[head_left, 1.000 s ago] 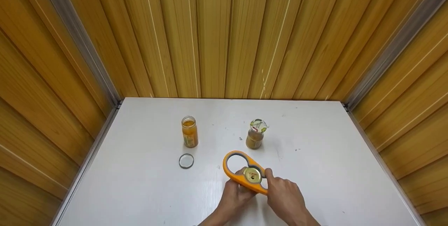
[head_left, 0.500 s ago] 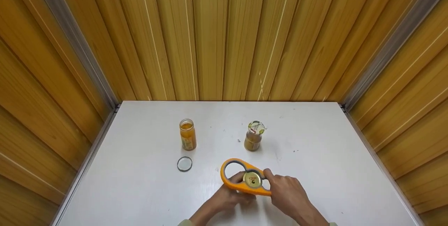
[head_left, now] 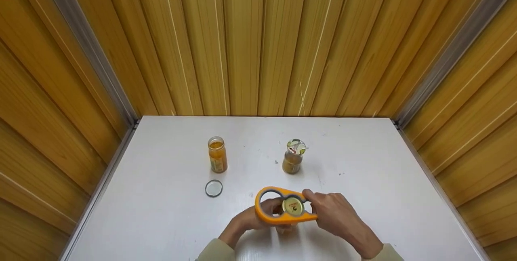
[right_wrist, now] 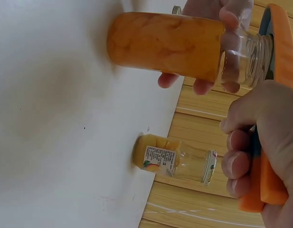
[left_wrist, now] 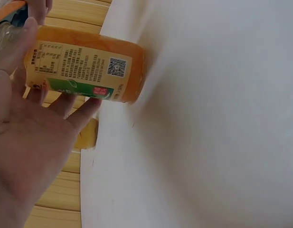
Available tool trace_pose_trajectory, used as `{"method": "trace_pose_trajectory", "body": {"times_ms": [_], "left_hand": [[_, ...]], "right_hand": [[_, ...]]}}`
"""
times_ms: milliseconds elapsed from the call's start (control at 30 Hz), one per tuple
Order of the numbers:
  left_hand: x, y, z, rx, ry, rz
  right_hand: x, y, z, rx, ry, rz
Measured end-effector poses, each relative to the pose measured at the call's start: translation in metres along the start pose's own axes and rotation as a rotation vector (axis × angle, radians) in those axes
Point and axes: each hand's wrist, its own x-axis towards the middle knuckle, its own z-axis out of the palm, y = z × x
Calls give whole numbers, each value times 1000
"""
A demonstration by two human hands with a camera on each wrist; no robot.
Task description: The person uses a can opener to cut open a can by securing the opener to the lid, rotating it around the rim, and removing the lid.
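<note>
My left hand holds a glass jar of orange fruit pieces, fingers and thumb around its sides. In the right wrist view the jar is upright, its base close over the table. On top is a gold lid, encircled by the smaller opening of an orange and grey jar opener. My right hand grips the opener's two handles, fingers curled round them, thumb at the upper one. The opener's larger ring extends left above my left hand. In the head view the opener and hand hide most of the jar.
At the back left of the white table stands an uncapped jar of orange contents. A loose lid lies in front of it. A second jar with a patterned lid stands back right. Wood-patterned walls enclose the table.
The opener has turned counterclockwise in the head view, its handles swinging away from me with my right hand. My left forearm has swung left, and both sleeves now show.
</note>
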Motion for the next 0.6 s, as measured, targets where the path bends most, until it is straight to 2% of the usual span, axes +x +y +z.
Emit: {"method": "trace_pose_trajectory", "body": {"times_ms": [300, 400, 533, 600], "left_hand": [[2, 0, -8, 6, -74, 1], [2, 1, -9, 20, -76, -8], [0, 3, -9, 39, -42, -80], [0, 4, -10, 53, -21, -93]], "right_hand": [[2, 6, -3, 36, 36, -14], [1, 8, -5, 29, 77, -7], [-4, 13, -9, 10, 145, -10], [-8, 15, -11, 13, 165, -13]]}}
